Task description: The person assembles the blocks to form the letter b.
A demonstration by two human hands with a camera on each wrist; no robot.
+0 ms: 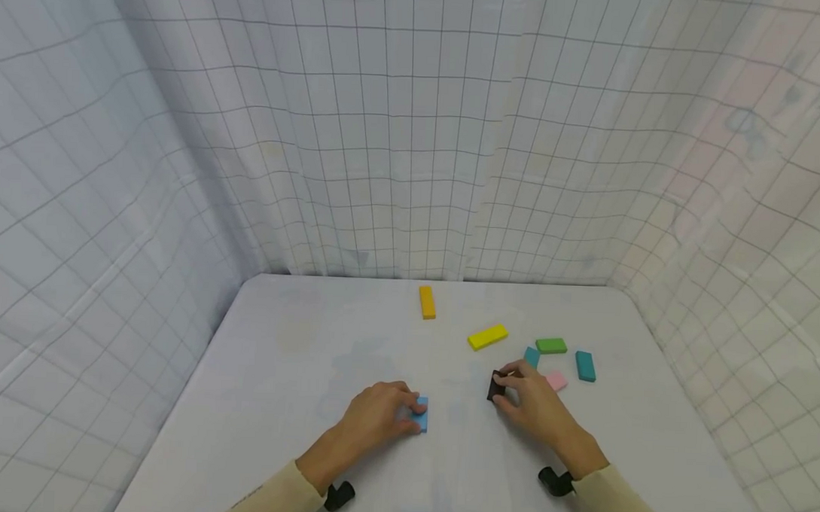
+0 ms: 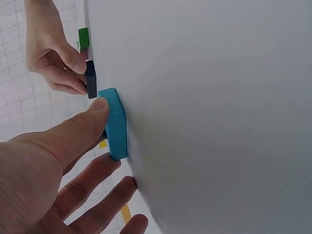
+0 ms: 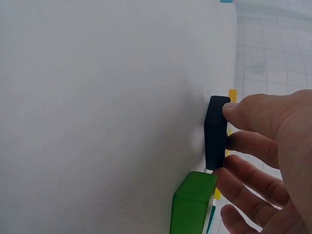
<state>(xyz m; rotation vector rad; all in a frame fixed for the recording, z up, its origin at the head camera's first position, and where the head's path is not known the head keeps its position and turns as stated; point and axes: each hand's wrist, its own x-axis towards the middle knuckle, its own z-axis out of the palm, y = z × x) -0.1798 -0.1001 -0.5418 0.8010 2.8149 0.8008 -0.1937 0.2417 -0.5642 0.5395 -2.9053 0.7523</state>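
My left hand (image 1: 376, 414) pinches a light blue block (image 1: 421, 414) on the white table, thumb on the near end and fingers at the far end. In the left wrist view, the same blue block (image 2: 116, 124) lies against the thumb, with the other fingers spread beyond it. To the right, my right hand (image 1: 535, 403) holds a black block (image 1: 496, 386) between thumb and fingers. The right wrist view shows this black block (image 3: 216, 131) with a large green block (image 3: 194, 204) close by. A pink block (image 1: 556, 381) and a blue-teal block (image 1: 531, 357) sit beside the right hand, partly hidden by it.
Farther back lie an orange block (image 1: 427, 302) and a yellow block (image 1: 488, 337). A green block (image 1: 551, 346) and a teal block (image 1: 585, 366) lie at the right. Grid-patterned white curtains (image 1: 414, 135) enclose the table (image 1: 278, 342) at the back and sides.
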